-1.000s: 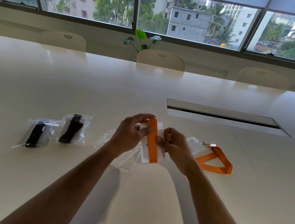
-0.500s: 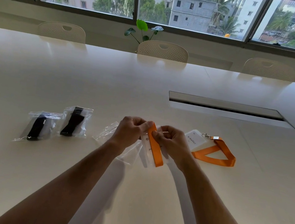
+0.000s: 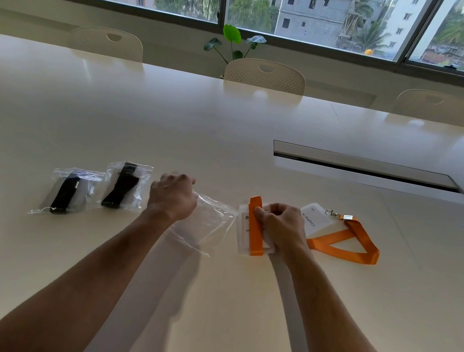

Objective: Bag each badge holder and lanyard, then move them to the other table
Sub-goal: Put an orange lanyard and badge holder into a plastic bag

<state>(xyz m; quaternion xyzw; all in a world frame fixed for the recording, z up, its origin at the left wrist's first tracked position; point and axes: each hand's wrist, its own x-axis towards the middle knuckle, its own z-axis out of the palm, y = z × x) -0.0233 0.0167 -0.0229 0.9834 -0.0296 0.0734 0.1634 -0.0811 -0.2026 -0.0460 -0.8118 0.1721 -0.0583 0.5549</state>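
My right hand (image 3: 280, 225) grips a clear badge holder (image 3: 243, 230) with an orange lanyard (image 3: 256, 231) wrapped around it, just above the table. My left hand (image 3: 172, 196) is closed on the top edge of an empty clear plastic bag (image 3: 204, 225) that lies between the two hands. To the right, a second badge holder (image 3: 311, 219) with its orange lanyard (image 3: 345, 245) spread loose lies on the table. At the left lie two sealed bags with black lanyards, one further left (image 3: 66, 192) and one beside my left hand (image 3: 124, 186).
The large pale table (image 3: 172, 124) has a long cable slot (image 3: 368, 172) at the right rear. Three white chairs (image 3: 265, 74) stand along its far edge, with a potted plant (image 3: 232, 41) under the windows.
My left hand has let go of the wrapped badge holder and moved left onto the empty bag. My right hand now holds the badge holder alone, a little to the right.
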